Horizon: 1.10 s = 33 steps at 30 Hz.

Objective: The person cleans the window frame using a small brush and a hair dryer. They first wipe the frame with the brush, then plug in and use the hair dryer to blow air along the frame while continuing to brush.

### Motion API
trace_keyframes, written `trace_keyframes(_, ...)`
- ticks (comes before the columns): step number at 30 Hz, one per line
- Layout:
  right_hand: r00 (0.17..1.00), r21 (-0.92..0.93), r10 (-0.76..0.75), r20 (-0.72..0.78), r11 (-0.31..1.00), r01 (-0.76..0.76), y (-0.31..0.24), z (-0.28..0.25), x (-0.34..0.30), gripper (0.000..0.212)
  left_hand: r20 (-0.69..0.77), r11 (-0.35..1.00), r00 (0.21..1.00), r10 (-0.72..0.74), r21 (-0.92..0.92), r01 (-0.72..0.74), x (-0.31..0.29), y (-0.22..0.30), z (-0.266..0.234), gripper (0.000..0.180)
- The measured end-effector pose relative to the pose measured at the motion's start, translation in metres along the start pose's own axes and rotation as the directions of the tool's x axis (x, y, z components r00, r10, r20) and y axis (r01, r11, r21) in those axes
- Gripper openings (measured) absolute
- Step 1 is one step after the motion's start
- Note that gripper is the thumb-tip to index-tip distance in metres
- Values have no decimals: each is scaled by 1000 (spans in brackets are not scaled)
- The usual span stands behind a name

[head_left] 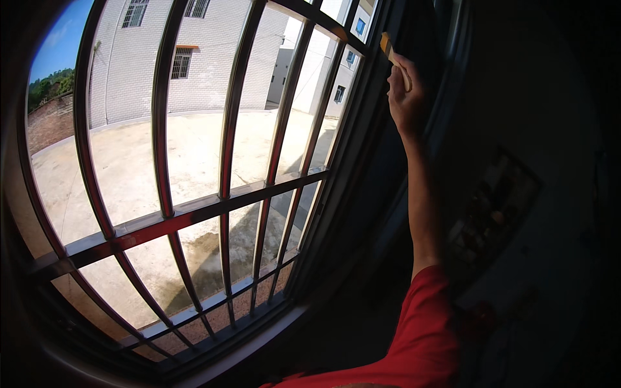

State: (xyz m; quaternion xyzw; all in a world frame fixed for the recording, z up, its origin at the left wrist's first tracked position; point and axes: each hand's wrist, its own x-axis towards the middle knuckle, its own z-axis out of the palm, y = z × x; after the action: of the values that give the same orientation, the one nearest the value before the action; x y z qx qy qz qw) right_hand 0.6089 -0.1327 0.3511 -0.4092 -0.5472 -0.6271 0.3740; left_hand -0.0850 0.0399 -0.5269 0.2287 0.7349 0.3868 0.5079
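Observation:
My right hand (405,90) is raised high at the upper right, its fingers closed around the pale handle of a small flat brush (387,45). The brush's yellowish-orange end points up and to the left, close to the dark side frame of the window (352,97). Whether it touches the frame I cannot tell. A red short sleeve (420,310) covers the upper part of my bare right arm. My left hand is out of view.
Dark metal bars (160,116) and a crossbar (194,216) span the window on the left. Outside lie a sunlit concrete yard (187,145) and a white building (129,77). A dim wall with a framed picture (495,207) is at the right.

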Motion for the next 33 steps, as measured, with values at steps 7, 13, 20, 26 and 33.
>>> trace_keyframes(7, 913, 291, 407, 18, 872, -394, 29, -10, 107, 31, 0, 1000, 1000, -12, 3, 12, -3, -1, -5, 73)
trace_keyframes(13, 782, -7, 471, 408, 858, -513, 9, -23, 95, 26, -2, 999, 999, -33, 0, 33, -3, -3, -8, 74)
trace_keyframes(20, 919, 245, 393, 9, 891, -383, 32, -18, 100, 31, 17, 998, 998, -58, 6, 58, -2, -2, 2, 75)
trace_keyframes(26, 978, -291, 63, 198, 957, -3, 12, 5, 40, 25, 8, 994, 994, -107, -12, 107, -4, -9, -8, 76)
trace_keyframes(33, 820, -89, 288, 494, 955, -281, -125, -21, -184, 18, -47, 987, 993, -104, -126, 98, -13, -42, -86, 85)
